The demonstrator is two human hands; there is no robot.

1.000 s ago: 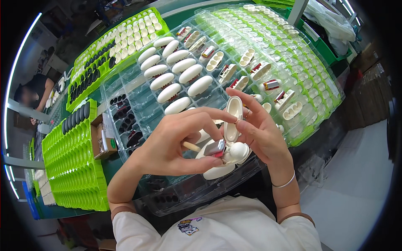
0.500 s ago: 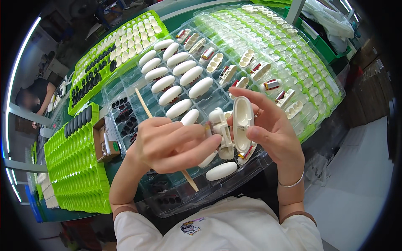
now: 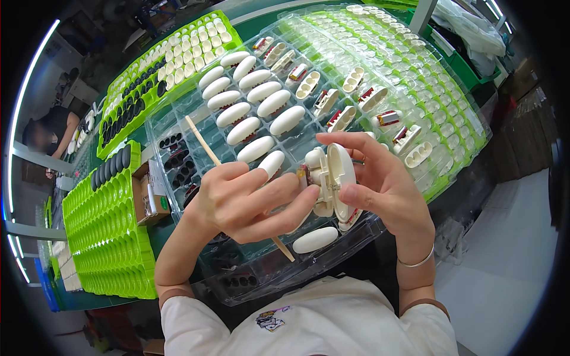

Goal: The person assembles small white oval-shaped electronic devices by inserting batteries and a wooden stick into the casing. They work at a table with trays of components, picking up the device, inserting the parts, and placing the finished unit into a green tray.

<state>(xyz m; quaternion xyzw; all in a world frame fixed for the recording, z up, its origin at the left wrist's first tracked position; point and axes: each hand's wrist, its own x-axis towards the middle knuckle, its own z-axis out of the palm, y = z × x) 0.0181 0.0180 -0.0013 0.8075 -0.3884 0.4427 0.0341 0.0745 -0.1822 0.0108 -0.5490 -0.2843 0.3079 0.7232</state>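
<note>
My right hand [image 3: 389, 187] grips a hollow white oval shell [image 3: 343, 178] between thumb and fingers, its open side turned left. Against that side stands a white inner part [image 3: 321, 178] with round ends, pinched by the fingertips of my left hand [image 3: 249, 204]. A bit of red and yellow shows at the left fingertips. A wooden stick [image 3: 202, 141] is also held in my left hand, slanting out on both sides of it. Below both hands, a clear compartment tray [image 3: 297, 144] holds several closed white oval cases [image 3: 287, 121] and open white parts [image 3: 342, 119] with red pieces.
Clear blister trays on green ones [image 3: 439, 107] stand at the right. A green tray [image 3: 199, 37] of white and black shells lies at the far left, another green tray [image 3: 107, 237] nearer. A small cardboard box [image 3: 142, 202] sits beside it. Another person [image 3: 56, 133] works at far left.
The shell and the inner part have come closer together, and the shell has turned more edge-on. The wooden stick's lower end has shifted slightly right.
</note>
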